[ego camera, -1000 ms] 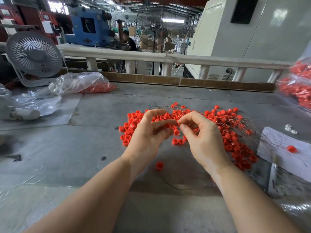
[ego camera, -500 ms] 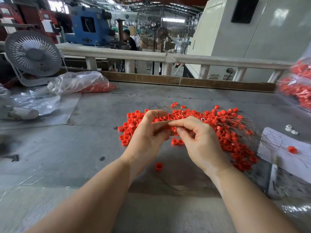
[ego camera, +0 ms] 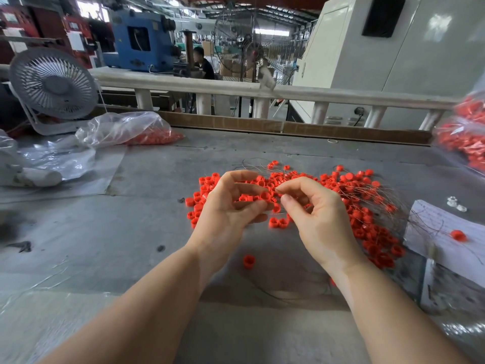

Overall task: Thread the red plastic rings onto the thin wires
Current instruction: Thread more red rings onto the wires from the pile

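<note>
Evenly lit by diffuse daylight from hall roof and windows (ego camera: 89, 9) at rear, with soft shadows under forearms on table (ego camera: 78, 232), mild glare on plastic bag (ego camera: 120, 127), strong wide-angle bending of rail (ego camera: 315, 91), and blurred red bag (ego camera: 467, 137) at right edge.

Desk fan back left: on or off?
Off, it seems: the white desk fan's blades show sharp and separate through the grille, with no spin blur.
</note>
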{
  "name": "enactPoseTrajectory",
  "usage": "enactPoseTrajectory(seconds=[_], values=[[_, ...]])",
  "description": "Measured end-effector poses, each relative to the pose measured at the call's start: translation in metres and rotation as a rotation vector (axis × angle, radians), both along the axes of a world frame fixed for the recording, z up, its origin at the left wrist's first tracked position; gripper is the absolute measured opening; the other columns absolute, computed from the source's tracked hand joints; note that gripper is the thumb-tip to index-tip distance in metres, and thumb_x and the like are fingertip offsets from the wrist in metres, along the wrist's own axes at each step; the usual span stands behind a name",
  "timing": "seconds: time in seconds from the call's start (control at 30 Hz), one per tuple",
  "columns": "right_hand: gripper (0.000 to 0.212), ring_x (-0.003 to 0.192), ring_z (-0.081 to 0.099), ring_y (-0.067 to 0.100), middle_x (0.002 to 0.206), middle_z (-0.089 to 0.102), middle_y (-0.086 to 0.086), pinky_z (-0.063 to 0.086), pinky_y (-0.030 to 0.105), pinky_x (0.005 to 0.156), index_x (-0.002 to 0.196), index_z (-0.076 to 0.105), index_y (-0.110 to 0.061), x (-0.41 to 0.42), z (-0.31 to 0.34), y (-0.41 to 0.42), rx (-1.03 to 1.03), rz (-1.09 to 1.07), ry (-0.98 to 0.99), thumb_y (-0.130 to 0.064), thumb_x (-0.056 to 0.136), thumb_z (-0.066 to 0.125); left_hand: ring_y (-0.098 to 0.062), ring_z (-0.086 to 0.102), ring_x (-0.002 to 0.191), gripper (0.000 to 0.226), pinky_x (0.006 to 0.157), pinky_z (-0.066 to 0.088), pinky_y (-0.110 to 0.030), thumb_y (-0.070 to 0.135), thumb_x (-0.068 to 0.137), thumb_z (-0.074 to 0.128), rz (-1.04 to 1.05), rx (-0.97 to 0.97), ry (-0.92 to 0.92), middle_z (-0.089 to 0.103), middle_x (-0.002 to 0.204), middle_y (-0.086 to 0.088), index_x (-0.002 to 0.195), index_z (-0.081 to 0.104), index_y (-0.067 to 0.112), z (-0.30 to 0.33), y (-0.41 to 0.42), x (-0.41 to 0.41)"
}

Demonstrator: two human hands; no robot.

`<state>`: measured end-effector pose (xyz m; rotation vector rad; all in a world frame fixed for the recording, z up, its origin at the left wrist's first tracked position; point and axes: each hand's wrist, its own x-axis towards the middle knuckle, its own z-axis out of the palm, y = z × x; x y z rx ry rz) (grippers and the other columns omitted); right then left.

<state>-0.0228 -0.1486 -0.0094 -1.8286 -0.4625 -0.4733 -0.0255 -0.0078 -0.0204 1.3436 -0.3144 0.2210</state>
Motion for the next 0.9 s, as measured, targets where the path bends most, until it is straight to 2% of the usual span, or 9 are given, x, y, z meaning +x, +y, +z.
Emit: enactPoseTrajectory(seconds=[0.2,0.63,0.9], values=[[0.023,0.057,0.049,-0.004,0.065,0.057,-0.002,0.038,0.002,0.049,0.076,0.064,-0.011,-0.0012,0.0021,-0.0016,0.037,0.026,0.016,0.009,0.084,0.058,-0.012,0.066,0.073,0.038,0.067,0.052,-0.019,-0.015,0.08,0.058,-0.013,-0.026,-0.013,0.065,0.093,-0.009,0.104,0.056,0.014,0.0016,0.0007,0.0002],[0.02,0.056,0.047,0.001,0.068,0.061,0.016,0.038,0.002,0.049,0.073,0.065,-0.006,-0.0033,0.0054,-0.0011,-0.049,0.014,0.015,0.011,0.083,0.058,-0.008,0.066,0.072,0.037,0.064,0.049,-0.014,-0.014,0.079,0.06,-0.005,-0.041,-0.018,0.069,0.085,0.004,0.102,0.058,0.015,0.0012,0.0029,0.0017],[0.023,0.056,0.047,0.001,0.065,0.058,0.016,0.038,0.001,0.049,0.071,0.063,-0.008,-0.0032,0.0058,-0.0012,-0.036,0.016,0.016,0.011,0.083,0.058,-0.009,0.065,0.073,0.037,0.063,0.049,-0.016,-0.014,0.077,0.063,0.006,-0.039,-0.02,0.069,0.082,0.005,0.1,0.059,0.015,0.0017,0.0032,0.0014]])
